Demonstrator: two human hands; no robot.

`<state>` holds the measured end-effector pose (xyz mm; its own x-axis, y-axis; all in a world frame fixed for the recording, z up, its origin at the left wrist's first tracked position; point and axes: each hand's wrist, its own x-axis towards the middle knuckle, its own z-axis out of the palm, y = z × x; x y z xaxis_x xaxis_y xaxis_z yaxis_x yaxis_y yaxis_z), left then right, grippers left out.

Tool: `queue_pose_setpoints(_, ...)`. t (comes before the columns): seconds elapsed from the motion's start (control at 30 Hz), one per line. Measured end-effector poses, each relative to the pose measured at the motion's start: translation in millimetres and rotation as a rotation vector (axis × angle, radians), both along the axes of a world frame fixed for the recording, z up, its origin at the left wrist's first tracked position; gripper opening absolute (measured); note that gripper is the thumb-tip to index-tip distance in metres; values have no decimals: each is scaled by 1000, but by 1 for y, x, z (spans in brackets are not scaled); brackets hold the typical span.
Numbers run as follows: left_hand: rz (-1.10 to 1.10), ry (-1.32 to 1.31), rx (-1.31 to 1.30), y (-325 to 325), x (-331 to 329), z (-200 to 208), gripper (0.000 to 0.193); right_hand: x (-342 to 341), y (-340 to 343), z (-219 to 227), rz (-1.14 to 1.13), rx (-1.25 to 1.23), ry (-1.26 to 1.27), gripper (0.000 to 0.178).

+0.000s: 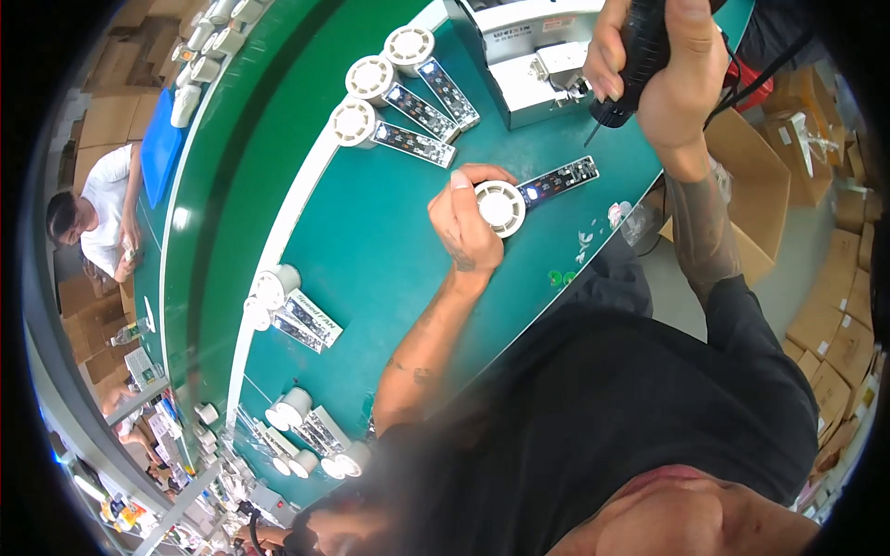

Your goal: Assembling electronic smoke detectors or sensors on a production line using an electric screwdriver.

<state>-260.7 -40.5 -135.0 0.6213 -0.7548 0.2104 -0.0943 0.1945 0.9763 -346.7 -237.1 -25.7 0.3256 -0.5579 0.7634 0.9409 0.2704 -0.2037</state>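
My left hand (pixel 464 227) is wrapped round the white slotted head of a handheld fan (pixel 502 209), holding it on the green bench. The fan's handle lies open toward the right, its dark circuit board (pixel 559 182) facing up with a small light glowing near the head. My right hand (pixel 681 88) grips a black electric screwdriver (pixel 643 51) raised above the bench. Its thin bit points down and to the left, apart from the fan. Three similar fans (pixel 406 141) with bare circuit boards lie beyond my left hand.
A grey metal machine (pixel 547 79) stands at the bench's far side. More fans (pixel 275 287) lie to the left, with several (pixel 295 408) nearer. A green conveyor belt (pixel 209 232) runs alongside. Open cardboard boxes (pixel 756 181) stand right. Across the belt a person in white (pixel 109 199) handles something small.
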Motion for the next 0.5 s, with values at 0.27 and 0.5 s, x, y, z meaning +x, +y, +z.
queue_pose_setpoints(0.27, -7, 22, -53, -2, -1, -4, 53, -12, -4, -21, -62, -81, 35, 70)
queue_pose_setpoints(0.5, -16, -7, -36, -1, -1, -2, 53, -9, -3, -33, 5, -46, -78, 72)
